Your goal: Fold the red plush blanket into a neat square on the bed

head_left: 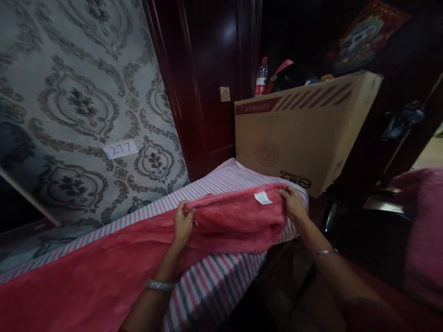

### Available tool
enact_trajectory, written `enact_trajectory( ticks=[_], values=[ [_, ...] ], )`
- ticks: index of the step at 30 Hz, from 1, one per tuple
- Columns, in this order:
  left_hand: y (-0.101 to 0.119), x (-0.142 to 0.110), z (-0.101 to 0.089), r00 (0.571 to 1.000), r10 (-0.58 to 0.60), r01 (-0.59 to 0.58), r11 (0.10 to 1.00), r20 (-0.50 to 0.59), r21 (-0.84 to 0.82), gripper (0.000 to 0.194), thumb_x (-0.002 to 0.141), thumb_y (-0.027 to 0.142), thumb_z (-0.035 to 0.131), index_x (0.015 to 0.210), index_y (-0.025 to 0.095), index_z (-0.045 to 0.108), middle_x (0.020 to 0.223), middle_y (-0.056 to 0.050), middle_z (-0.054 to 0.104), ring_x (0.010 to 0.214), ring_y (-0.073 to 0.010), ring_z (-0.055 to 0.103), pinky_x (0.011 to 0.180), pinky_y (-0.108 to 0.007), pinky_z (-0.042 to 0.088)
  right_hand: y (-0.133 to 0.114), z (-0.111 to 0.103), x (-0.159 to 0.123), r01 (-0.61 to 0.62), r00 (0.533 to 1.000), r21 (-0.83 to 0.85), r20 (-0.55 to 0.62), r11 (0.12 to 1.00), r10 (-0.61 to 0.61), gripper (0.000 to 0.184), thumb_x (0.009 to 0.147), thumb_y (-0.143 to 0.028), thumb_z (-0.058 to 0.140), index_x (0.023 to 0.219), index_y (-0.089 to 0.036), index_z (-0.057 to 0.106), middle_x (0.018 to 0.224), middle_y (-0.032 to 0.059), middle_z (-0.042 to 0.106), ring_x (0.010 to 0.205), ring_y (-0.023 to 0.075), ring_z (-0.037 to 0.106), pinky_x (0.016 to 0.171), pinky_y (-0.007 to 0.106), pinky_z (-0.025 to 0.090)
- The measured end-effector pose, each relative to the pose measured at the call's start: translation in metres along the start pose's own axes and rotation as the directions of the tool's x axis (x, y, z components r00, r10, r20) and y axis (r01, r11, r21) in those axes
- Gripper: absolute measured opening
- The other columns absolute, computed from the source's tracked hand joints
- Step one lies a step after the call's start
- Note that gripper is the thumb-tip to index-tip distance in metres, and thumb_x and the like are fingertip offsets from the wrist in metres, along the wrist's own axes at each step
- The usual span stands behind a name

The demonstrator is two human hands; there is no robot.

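A red plush garment (238, 221) with a white label (263, 198) near its upper edge lies along a striped cloth (221, 286) in pink, white and grey. My left hand (183, 223) pinches the garment's top edge at the middle of the view. At the far right end of that same edge, my right hand (292, 203) grips the corner between thumb and fingers. The edge is stretched between both hands. More red plush fabric runs toward the lower left, and its far end is outside the view.
Beyond the striped surface stands a large cardboard box (294, 129) with a red-capped bottle (262, 77) on top. Patterned wallpaper (83, 101) bears a paper marked 277 (121, 149). Pink fabric (425, 230) hangs at right over a dark chair (370, 244).
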State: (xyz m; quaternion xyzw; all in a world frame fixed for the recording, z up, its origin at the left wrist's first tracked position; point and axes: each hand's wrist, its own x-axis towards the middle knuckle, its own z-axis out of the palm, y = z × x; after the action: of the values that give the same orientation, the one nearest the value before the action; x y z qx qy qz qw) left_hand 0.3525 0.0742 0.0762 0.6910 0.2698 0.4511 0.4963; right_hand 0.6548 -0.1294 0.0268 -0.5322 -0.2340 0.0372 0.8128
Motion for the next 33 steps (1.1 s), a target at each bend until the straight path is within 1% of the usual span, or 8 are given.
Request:
enact_trajectory(
  ticks=[11, 15, 19, 22, 24, 28, 30, 33],
  values=[
    [0.022, 0.001, 0.015, 0.999, 0.043, -0.043, 0.999, 0.003, -0.009, 0.025, 0.071, 0.026, 0.058, 0.095, 0.022, 0.052, 0.063, 0.008, 0.054, 0.041, -0.0084, 0.048, 0.042, -0.020, 0.037, 0.010, -0.028, 0.007, -0.197, 0.976, -0.127, 0.065, 0.972, 0.206, 0.031, 0.051, -0.035, 0.069, 0.079, -0.023, 0.062, 0.064, -0.0021, 0.061, 0.056, 0.0163, 0.053, 0.054, 0.030, 0.043],
    [0.030, -0.004, 0.023, 0.977, 0.205, -0.210, 0.975, 0.064, 0.079, 0.017, 0.077, 0.027, 0.056, 0.094, 0.022, 0.056, 0.071, 0.005, 0.058, 0.050, -0.0108, 0.052, 0.050, -0.023, 0.042, -0.009, -0.026, 0.008, 0.061, 0.993, -0.329, 0.112, 0.942, -0.025, 0.049, 0.052, -0.034, 0.071, 0.099, -0.024, 0.065, 0.080, 0.0027, 0.068, 0.078, 0.0253, 0.063, 0.075, 0.042, 0.051],
    [0.042, -0.010, 0.038, 0.911, 0.377, -0.403, 0.901, 0.169, 0.163, 0.022, 0.079, 0.017, 0.049, 0.097, 0.022, 0.060, 0.092, -0.002, 0.066, 0.084, -0.0178, 0.063, 0.078, -0.028, 0.049, -0.042, 0.024, -0.019, 0.472, 0.824, -0.337, 0.498, 0.815, -0.272, 0.071, 0.067, -0.041, 0.074, 0.134, -0.027, 0.054, 0.131, 0.0089, 0.061, 0.123, 0.0306, 0.054, 0.109, 0.051, 0.035],
    [0.051, -0.018, 0.051, 0.866, 0.428, -0.478, 0.860, 0.259, 0.179, 0.029, 0.076, 0.010, 0.046, 0.099, 0.022, 0.060, 0.096, -0.003, 0.068, 0.093, -0.0198, 0.064, 0.087, -0.031, 0.048, -0.052, 0.071, -0.046, 0.500, 0.667, -0.197, 0.708, 0.844, -0.230, 0.079, 0.069, -0.043, 0.077, 0.141, -0.028, 0.049, 0.139, 0.0083, 0.056, 0.127, 0.0296, 0.052, 0.109, 0.047, 0.039],
    [0.050, -0.023, 0.056, 0.849, 0.447, -0.502, 0.849, 0.281, 0.165, 0.032, 0.079, 0.012, 0.048, 0.108, 0.021, 0.058, 0.105, -0.005, 0.067, 0.097, -0.0201, 0.063, 0.089, -0.032, 0.049, -0.051, 0.091, -0.055, 0.456, 0.644, -0.181, 0.743, 0.871, -0.182, 0.058, 0.072, -0.042, 0.073, 0.127, -0.027, 0.062, 0.123, 0.0060, 0.067, 0.112, 0.0287, 0.062, 0.098, 0.043, 0.047],
    [0.019, -0.018, 0.032, 0.860, 0.402, -0.480, 0.846, 0.314, 0.233, 0.053, 0.087, 0.023, 0.052, 0.138, 0.019, 0.040, 0.136, -0.013, 0.055, 0.099, -0.0194, 0.064, 0.093, -0.035, 0.050, -0.052, 0.097, -0.033, 0.382, 0.780, -0.250, 0.604, 0.890, -0.165, 0.023, 0.074, -0.037, 0.059, 0.085, -0.024, 0.074, 0.081, 0.0029, 0.072, 0.076, 0.0243, 0.065, 0.077, 0.039, 0.052],
    [-0.007, -0.009, -0.001, 0.906, 0.302, -0.405, 0.819, 0.296, 0.406, 0.050, 0.090, 0.024, 0.047, 0.138, 0.016, 0.041, 0.140, -0.015, 0.052, 0.107, -0.0212, 0.062, 0.099, -0.039, 0.047, -0.061, 0.092, -0.005, 0.364, 0.882, -0.259, 0.405, 0.895, -0.241, 0.021, 0.073, -0.035, 0.059, 0.083, -0.022, 0.072, 0.081, 0.0039, 0.071, 0.078, 0.0239, 0.063, 0.077, 0.038, 0.051],
    [-0.044, 0.008, -0.064, 0.982, 0.070, -0.180, 0.615, 0.175, 0.767, 0.045, 0.092, 0.021, 0.039, 0.136, 0.013, 0.044, 0.142, -0.017, 0.049, 0.128, -0.0231, 0.051, 0.109, -0.038, 0.039, -0.083, 0.085, 0.042, 0.345, 0.939, -0.335, 0.119, 0.877, -0.323, 0.015, 0.071, -0.028, 0.061, 0.080, -0.019, 0.069, 0.075, 0.0031, 0.066, 0.071, 0.0192, 0.057, 0.071, 0.034, 0.047]
  ],
)
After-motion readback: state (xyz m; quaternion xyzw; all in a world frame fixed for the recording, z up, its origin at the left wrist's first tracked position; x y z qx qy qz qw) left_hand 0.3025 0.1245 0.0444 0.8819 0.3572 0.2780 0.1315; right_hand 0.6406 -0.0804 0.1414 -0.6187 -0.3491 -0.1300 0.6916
